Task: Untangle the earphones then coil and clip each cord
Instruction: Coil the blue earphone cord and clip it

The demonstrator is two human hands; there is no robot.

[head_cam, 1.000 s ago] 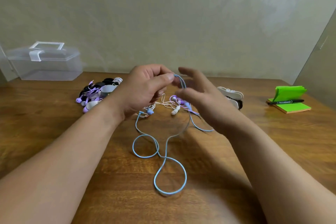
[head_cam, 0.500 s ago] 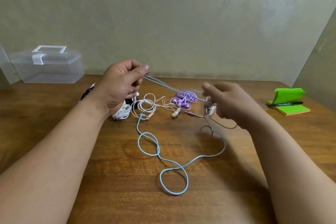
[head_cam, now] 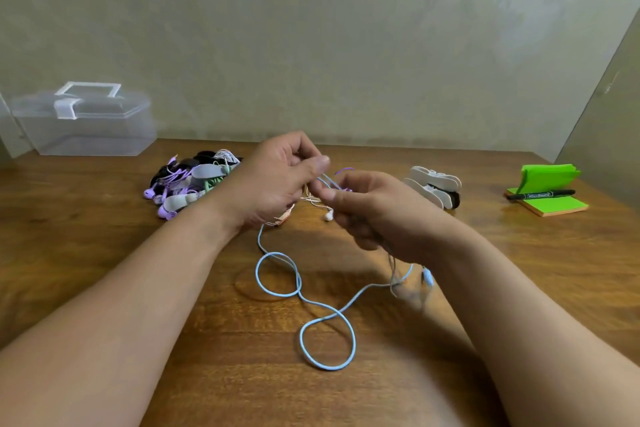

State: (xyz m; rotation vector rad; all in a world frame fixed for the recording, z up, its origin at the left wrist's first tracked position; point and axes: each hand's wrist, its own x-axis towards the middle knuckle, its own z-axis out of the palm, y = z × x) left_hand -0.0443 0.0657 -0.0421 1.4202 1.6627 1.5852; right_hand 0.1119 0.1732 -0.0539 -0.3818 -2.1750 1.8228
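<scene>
I see the left hand [head_cam: 273, 184] and right hand [head_cam: 381, 218] both pinching the blue earphone cord [head_cam: 327, 368] above mid-table [head_cam: 86, 253]. Its slack lies in loops on the near side, partly under the right wrist.

Forearms reach forward; left grip [head_cam: 273, 180] and right grip [head_cam: 377, 218], nearly touching, both pinch the blue cord [head_cam: 334, 313].

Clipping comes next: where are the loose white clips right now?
Head view: the white clips lie on the table just right of the right hand, between it and the green sticky notes.
</scene>
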